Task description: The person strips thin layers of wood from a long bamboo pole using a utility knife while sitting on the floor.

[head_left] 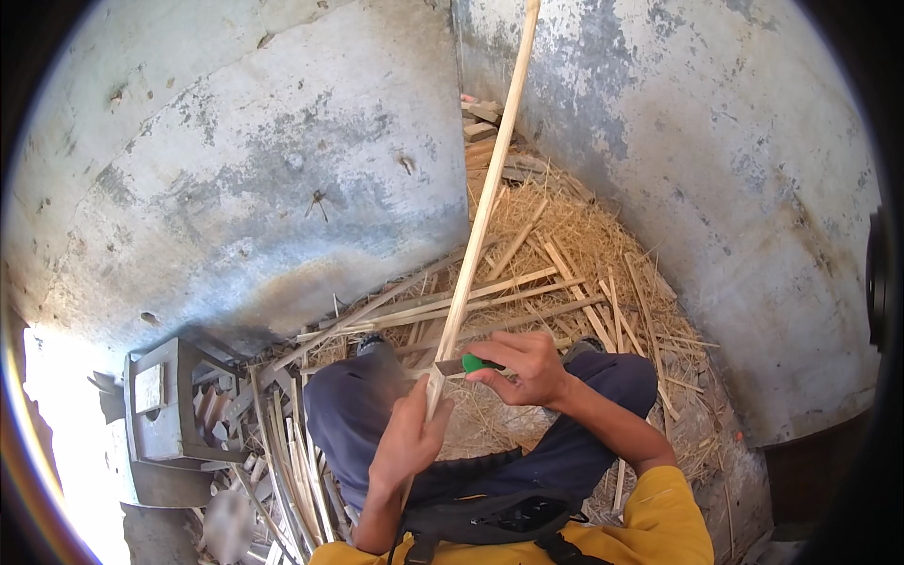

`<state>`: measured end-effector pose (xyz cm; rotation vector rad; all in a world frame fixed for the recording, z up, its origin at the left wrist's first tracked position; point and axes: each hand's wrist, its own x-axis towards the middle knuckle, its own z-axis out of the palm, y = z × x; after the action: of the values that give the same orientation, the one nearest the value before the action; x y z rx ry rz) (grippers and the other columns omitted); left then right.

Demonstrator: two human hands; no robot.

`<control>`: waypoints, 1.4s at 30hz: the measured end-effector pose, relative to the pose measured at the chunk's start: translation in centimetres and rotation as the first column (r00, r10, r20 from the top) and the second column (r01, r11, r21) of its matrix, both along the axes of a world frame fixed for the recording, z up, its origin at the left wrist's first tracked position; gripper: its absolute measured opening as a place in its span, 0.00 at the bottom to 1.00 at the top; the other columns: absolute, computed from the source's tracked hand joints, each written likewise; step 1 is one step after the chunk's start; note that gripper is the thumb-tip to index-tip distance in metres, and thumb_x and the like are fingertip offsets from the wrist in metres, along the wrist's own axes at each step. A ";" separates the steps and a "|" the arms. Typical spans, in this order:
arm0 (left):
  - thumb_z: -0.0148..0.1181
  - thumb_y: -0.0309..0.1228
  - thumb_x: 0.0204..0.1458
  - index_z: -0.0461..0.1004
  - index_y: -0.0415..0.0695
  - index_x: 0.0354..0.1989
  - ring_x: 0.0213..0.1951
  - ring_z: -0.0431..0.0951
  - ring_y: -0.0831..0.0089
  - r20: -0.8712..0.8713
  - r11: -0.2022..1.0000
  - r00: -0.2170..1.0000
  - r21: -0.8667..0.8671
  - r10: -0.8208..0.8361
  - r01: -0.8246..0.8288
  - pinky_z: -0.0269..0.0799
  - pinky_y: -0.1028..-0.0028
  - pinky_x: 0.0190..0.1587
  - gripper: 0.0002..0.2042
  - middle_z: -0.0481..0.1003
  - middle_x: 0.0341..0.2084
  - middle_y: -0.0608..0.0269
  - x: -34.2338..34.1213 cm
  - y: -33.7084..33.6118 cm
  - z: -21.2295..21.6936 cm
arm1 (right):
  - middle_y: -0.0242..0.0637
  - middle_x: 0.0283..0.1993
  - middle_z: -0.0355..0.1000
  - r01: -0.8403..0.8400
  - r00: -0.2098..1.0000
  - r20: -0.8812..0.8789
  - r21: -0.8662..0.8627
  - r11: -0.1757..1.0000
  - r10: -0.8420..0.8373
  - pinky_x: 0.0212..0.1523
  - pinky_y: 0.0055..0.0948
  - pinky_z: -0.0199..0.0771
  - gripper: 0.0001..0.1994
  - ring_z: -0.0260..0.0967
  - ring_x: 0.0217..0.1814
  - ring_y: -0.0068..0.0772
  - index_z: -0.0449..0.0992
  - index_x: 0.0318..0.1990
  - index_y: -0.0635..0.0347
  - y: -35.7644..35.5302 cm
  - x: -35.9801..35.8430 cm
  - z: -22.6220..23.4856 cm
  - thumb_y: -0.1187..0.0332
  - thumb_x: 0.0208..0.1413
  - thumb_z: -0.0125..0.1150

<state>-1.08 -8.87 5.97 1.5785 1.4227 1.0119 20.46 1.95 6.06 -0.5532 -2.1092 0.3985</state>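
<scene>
A long pale wooden strip [490, 193] rises from my lap toward the far wall, leaning slightly right at its top. My left hand [411, 435] is closed around its lower part, just below the blade. In my right hand [527, 367] is a knife [474, 363] with a green part at the grip. Its blade lies across the strip and touches it, a little above my left fingers. The knife's handle is mostly hidden by my right fingers.
Straw and shavings [565, 217] cover the floor ahead, with several loose wooden strips [527, 282] across them. More strips [301, 461] lie by my left leg. A grey box-like frame [155, 400] stands at the left. Worn grey walls [282, 169] meet in front.
</scene>
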 end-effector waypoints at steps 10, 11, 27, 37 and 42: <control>0.58 0.23 0.65 0.71 0.35 0.49 0.21 0.72 0.65 -0.028 0.999 0.999 -0.030 0.038 -0.039 0.67 0.65 0.28 0.08 0.70 0.20 0.54 0.0 -0.8 0.1 | 0.39 0.34 0.82 0.131 0.990 -0.048 -0.033 0.991 -0.133 0.28 0.33 0.77 0.14 0.81 0.28 0.37 0.86 0.46 0.60 1.4 0.8 0.2 0.61 0.58 0.77; 0.58 0.23 0.65 0.71 0.35 0.48 0.21 0.73 0.64 -0.034 0.999 0.999 -0.029 0.033 -0.034 0.67 0.64 0.28 0.07 0.70 0.20 0.53 0.0 -0.9 0.1 | 0.39 0.34 0.82 0.132 0.991 -0.031 -0.036 0.991 -0.133 0.28 0.33 0.77 0.14 0.80 0.28 0.37 0.86 0.46 0.60 1.3 0.7 0.3 0.61 0.58 0.77; 0.59 0.28 0.64 0.71 0.35 0.56 0.39 0.78 0.28 -0.138 0.972 0.990 -0.234 -0.035 0.002 0.73 0.46 0.41 0.15 0.78 0.30 0.31 -0.6 -5.3 -2.5 | 0.36 0.32 0.83 0.468 0.875 -0.079 -0.113 0.876 -0.477 0.24 0.33 0.71 0.20 0.73 0.23 0.28 0.86 0.51 0.63 8.4 5.9 0.6 0.53 0.71 0.64; 0.66 0.27 0.61 0.76 0.34 0.49 0.27 0.82 0.46 -0.113 0.989 0.985 -0.057 0.130 -0.137 0.74 0.60 0.35 0.12 0.76 0.23 0.44 -1.4 -6.8 -2.8 | 0.26 0.26 0.72 0.483 0.838 0.052 -0.532 0.695 -0.543 0.28 0.27 0.61 0.21 0.63 0.25 0.20 0.84 0.48 0.62 11.0 10.7 0.5 0.51 0.75 0.57; 0.66 0.28 0.62 0.74 0.35 0.44 0.32 0.81 0.36 -0.194 0.974 0.956 0.104 0.218 -0.201 0.74 0.52 0.32 0.10 0.79 0.25 0.38 -0.8 -4.1 -1.2 | 0.30 0.27 0.72 0.254 0.961 -0.020 -0.343 0.904 -0.277 0.28 0.26 0.65 0.20 0.66 0.25 0.22 0.82 0.48 0.61 5.9 4.6 0.6 0.50 0.74 0.58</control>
<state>-1.88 -12.92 4.77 1.6563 1.7393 1.0666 25.06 7.80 6.62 -1.0011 -1.8742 0.6177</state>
